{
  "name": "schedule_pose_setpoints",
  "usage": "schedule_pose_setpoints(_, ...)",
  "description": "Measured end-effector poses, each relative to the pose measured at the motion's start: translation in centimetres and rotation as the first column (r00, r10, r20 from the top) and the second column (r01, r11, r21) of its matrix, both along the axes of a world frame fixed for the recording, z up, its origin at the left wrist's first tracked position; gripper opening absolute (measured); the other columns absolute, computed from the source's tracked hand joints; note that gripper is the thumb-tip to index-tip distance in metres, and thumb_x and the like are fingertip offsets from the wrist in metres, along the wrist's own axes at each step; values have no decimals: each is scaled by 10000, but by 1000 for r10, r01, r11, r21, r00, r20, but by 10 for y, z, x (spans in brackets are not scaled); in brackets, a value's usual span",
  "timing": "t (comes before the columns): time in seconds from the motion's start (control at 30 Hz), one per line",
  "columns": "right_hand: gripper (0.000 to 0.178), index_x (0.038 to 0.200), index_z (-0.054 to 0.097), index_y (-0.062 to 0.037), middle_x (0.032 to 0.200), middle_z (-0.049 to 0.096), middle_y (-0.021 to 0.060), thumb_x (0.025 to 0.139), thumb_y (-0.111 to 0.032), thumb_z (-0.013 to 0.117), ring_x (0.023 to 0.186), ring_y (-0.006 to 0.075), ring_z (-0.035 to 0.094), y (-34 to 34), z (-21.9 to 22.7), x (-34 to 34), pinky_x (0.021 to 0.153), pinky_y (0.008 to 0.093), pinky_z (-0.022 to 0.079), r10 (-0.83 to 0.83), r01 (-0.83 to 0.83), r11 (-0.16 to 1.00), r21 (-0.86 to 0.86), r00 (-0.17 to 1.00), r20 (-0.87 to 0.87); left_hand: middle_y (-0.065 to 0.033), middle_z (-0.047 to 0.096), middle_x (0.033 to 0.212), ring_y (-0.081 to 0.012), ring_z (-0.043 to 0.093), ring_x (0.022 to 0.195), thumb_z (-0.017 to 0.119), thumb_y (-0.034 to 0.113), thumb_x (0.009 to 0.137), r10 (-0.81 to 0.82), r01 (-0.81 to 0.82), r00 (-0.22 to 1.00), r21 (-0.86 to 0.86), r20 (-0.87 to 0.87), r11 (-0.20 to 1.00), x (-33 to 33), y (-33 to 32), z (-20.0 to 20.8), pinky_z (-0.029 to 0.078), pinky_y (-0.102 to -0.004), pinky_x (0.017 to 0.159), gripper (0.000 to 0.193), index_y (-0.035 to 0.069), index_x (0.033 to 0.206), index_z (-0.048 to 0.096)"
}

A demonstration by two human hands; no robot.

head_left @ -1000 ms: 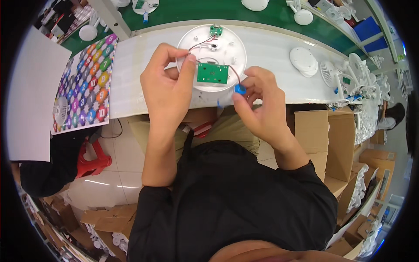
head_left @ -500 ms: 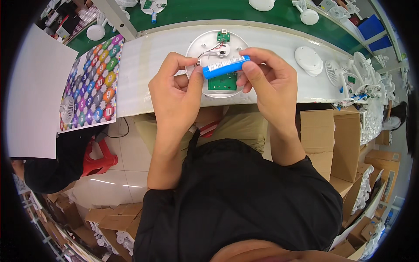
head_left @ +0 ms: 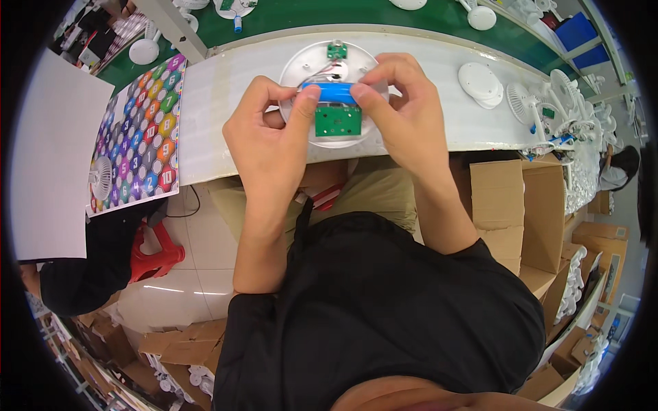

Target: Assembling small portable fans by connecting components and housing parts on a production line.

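A blue cylindrical battery (head_left: 334,93) lies level across the middle of a round white plastic base (head_left: 296,68). My left hand (head_left: 274,130) pinches its left end between thumb and fingers. At the other end, the thumb and fingers of my right hand (head_left: 404,109) close on it. Just below the battery, a green circuit board (head_left: 338,122) sits inside the base. A smaller green board (head_left: 336,50) is at the base's far edge, with thin wires running from near it toward the left. My fingertips hide parts of the battery's ends.
Stacked white round covers (head_left: 480,83) lie to the right on the white worktop (head_left: 233,89). Beyond them are small white fans (head_left: 524,109) and loose parts. A colourful hexagon-patterned sheet (head_left: 140,130) is at the left. An open cardboard box (head_left: 497,212) stands beside my right forearm.
The battery has turned from a tilted position to level and come down over the base, its printed label rolled out of sight. Both hands have followed it.
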State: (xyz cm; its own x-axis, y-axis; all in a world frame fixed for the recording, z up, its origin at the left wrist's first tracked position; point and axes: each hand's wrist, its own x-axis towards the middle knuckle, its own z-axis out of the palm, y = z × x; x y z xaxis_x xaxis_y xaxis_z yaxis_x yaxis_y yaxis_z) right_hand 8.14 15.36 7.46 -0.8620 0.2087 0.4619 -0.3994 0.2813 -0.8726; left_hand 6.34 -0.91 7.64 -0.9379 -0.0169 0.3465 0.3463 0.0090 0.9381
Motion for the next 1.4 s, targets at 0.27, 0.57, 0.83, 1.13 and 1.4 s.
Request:
schedule_pose_setpoints(0.27,214,1073,650,-42,933,597,37,870,-110,636,781,107,539,30,-20,-9,699,231,426,76,-90,983,-159,993,-89,-43,593,780,-75,477,637,685,69,860,89,-103,992,-167,-87,981,-12,-1,1,394,-174,559,127,-4,835,584)
schedule_pose_setpoints(0.57,561,1269,593,-62,1214,567,166,791,-325,727,1117,332,538,280,-92,-40,946,407,434,-938,578,203,790,345,-11,-84,637,835,-92,545,673,545,-20,909,49,-50,999,-38,-20,998,-8,-6,0,425,-155,583,163,9,1060,600)
schedule_pose_setpoints(0.83,645,1298,561,-44,1267,517,178,759,-344,750,1128,355,505,273,-119,-26,986,436,382,-790,522,278,806,602,-117,-133,661,899,-112,599,716,541,-21,920,4,-15,992,81,129,997,3,-3,2,452,-147,592,375,11,1293,542)
schedule_pose_setpoints(1.13,541,1253,559,-24,1209,548,159,763,-167,737,1074,283,537,242,-123,-29,943,348,414,-743,746,463,479,622,-249,-185,673,987,-165,655,818,550,-17,935,-86,60,987,180,139,982,-1,-13,-6,551,-225,706,433,-22,1361,468)
schedule_pose_setpoints(1.4,560,1342,415,-17,1075,640,148,823,-15,628,882,232,626,156,-65,-1,824,309,497,-434,440,893,96,897,-80,-211,666,1040,-195,665,876,545,-58,916,-108,75,983,217,148,973,9,-24,-11,568,-256,765,461,-37,1365,444)
